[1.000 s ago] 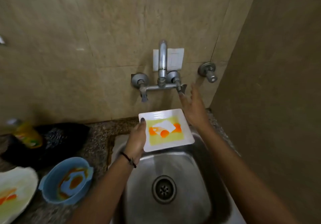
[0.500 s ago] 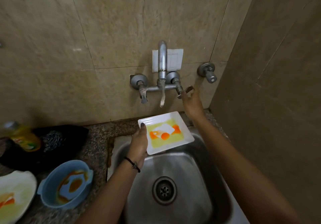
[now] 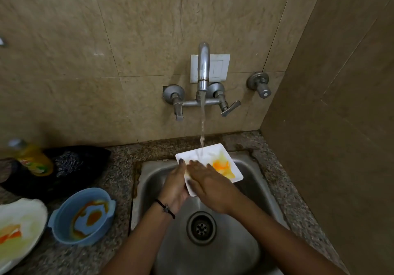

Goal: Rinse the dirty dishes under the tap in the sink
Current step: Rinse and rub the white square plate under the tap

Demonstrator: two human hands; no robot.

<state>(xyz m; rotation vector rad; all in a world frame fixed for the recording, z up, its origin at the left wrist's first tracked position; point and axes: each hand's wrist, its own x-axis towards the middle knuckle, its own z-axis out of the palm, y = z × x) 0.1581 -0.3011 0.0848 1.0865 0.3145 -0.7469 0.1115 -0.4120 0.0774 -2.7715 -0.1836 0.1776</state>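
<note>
A square white plate [image 3: 223, 157] smeared with orange and yellow residue is held over the steel sink [image 3: 245, 242], under the running tap [image 3: 203, 69]. Water falls onto the plate's far left part. My left hand [image 3: 174, 187] grips the plate's left edge, thumb on top. My right hand [image 3: 210, 182] lies flat on the plate's surface with straight fingers, covering its near left part.
A blue bowl [image 3: 64, 227] with orange sauce and a white plate [image 3: 32, 217] with residue sit on the granite counter at left. A yellow bottle [image 3: 34, 159] and dark cloth [image 3: 74, 163] lie behind them. The tap's right lever [image 3: 231, 108] is turned outward. A wall stands close on the right.
My right hand left the tap's right lever and came down onto the plate. Water now flows fully onto the plate, and some residue has washed off.
</note>
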